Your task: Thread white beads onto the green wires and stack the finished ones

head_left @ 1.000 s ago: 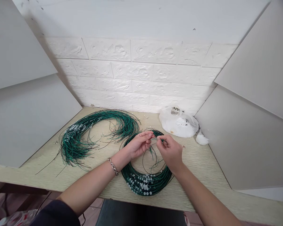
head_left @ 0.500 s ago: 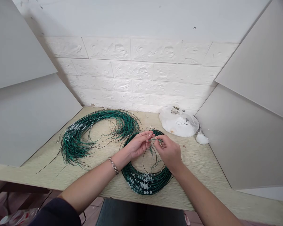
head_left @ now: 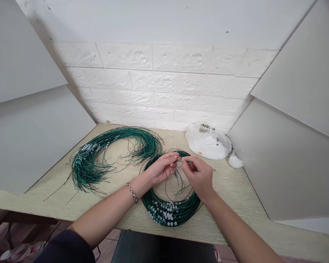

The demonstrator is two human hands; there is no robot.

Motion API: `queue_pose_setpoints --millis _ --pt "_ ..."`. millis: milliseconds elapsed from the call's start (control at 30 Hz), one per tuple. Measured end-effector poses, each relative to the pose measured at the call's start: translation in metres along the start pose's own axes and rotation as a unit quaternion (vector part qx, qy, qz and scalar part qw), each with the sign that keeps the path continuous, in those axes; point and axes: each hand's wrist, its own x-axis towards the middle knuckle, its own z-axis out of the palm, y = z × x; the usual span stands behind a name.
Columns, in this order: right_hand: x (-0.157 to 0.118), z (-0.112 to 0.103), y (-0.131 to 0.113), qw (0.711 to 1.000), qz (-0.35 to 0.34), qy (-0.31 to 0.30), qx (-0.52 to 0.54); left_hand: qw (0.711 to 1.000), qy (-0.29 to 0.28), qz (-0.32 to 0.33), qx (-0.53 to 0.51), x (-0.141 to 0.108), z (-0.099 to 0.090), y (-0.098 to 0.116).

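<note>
We've got left hand (head_left: 164, 170) and right hand (head_left: 199, 176) both pinched narrow on a thin cord (head_left: 181, 159), presumably for fine control. It's over the green coil (head_left: 185, 212) on our worktop (head_left: 235, 193); loose bundle (head_left: 84, 164) lies to the left, likely set apart to avoid tangling.

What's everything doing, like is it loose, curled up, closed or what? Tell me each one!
Left hand: closed, fingertips pinching
Right hand: closed, fingertips pinching
Strand: thin, seemingly held between both hands
Ring of strands: coiled round, under the hands
Other bundle: bent in a curve, ends loose and spread
Bag: slumped, white stuff inside
Bracelet: worn on the left wrist
</note>
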Motion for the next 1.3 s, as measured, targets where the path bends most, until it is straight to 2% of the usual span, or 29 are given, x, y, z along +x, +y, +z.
queue_pose_setpoints --millis 233,333,567,633,933,1300 --pt "0.0036 -0.0022 -0.0025 0.999 0.043 -0.002 0.008 1.000 -0.007 -0.002 0.009 -0.0008 -0.0007 0.0002" --pt "0.0025 -0.0024 -0.0011 0.999 0.041 -0.005 0.002 1.000 0.002 0.002 0.019 -0.0006 -0.0014 -0.0002" --pt "-0.0025 0.0005 0.0046 0.994 -0.087 0.000 -0.065 1.000 0.007 0.001 0.029 0.0007 -0.0023 -0.0015" --pt "-0.0032 0.0010 0.0055 0.992 -0.104 0.001 -0.077 0.999 0.009 -0.001 0.030 0.0006 -0.0010 -0.0008" --pt "0.0000 0.0010 0.0011 0.996 -0.047 0.011 -0.071 0.997 0.043 0.003 0.066 -0.0021 0.0065 0.0019" --pt "-0.0016 0.0023 0.0031 0.993 -0.068 0.012 -0.094 0.995 0.058 0.014 0.084 -0.0016 0.0068 0.0023"
